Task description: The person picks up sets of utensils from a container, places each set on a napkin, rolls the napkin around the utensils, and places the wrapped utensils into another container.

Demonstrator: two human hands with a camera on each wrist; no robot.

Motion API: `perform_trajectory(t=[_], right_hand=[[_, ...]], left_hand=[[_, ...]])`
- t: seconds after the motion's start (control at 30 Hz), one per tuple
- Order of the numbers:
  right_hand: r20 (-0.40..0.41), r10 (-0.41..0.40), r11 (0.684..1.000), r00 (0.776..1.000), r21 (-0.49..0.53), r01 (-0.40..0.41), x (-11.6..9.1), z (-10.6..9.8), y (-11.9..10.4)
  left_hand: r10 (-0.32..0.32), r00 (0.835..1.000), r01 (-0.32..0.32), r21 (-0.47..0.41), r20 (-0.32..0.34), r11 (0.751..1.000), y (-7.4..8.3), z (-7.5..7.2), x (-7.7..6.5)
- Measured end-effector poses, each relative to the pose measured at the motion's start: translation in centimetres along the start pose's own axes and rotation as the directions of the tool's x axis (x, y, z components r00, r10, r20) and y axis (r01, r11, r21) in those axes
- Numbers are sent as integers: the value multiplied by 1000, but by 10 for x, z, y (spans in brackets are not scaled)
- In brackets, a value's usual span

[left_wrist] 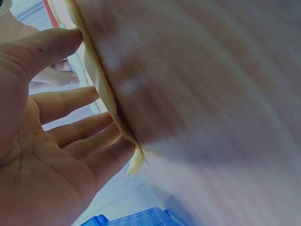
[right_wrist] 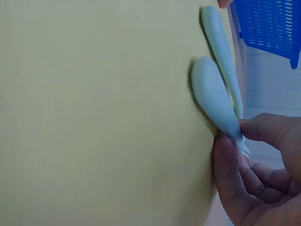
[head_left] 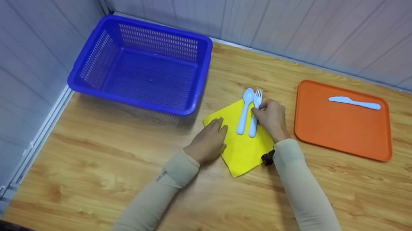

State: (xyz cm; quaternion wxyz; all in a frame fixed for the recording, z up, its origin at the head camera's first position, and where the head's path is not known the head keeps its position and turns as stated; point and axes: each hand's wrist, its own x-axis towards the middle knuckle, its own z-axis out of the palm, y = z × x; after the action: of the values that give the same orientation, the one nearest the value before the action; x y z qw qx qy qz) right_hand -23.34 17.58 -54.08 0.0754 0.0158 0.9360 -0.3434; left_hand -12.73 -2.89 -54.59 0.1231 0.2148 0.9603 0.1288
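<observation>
A yellow napkin [head_left: 240,156] lies on the table, turned with one corner toward me. On it a light-blue spoon [head_left: 243,114] and a light-blue fork [head_left: 253,126] lie side by side, their heads reaching past the far edge. My right hand [head_left: 272,118] pinches the fork's handle between thumb and fingers, which shows close up in the right wrist view. On the napkin's left edge rests my left hand [head_left: 208,140]. The left wrist view shows its fingers [left_wrist: 70,101] extended, tips touching the yellow cloth.
A blue plastic basket [head_left: 135,102] with slotted walls stands at the back left. At the right is an orange tray [head_left: 343,130] bearing a light-blue knife [head_left: 355,102]. Pale panel walls [head_left: 264,15] border the wooden table [head_left: 104,149] at the back and sides.
</observation>
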Motion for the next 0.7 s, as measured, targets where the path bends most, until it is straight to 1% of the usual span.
perform_trajectory(t=[0.2,0.4,0.57,0.7], right_hand=[[11,22,999,1000,24,-23,1,3,0],[13,38,998,999,55,-38,2,5,0],[24,25,992,999,124,-27,1,5,0],[43,44,981,998,186,-51,1,6,1]], left_hand=[[-6,1000,6,-13,3,1000,-1,-1,0],[2,1000,-2,-25,8,1000,0,0,0],[16,1000,-16,-19,-13,1000,0,1,-1],[9,1000,-9,-31,-12,999,0,0,-1]])
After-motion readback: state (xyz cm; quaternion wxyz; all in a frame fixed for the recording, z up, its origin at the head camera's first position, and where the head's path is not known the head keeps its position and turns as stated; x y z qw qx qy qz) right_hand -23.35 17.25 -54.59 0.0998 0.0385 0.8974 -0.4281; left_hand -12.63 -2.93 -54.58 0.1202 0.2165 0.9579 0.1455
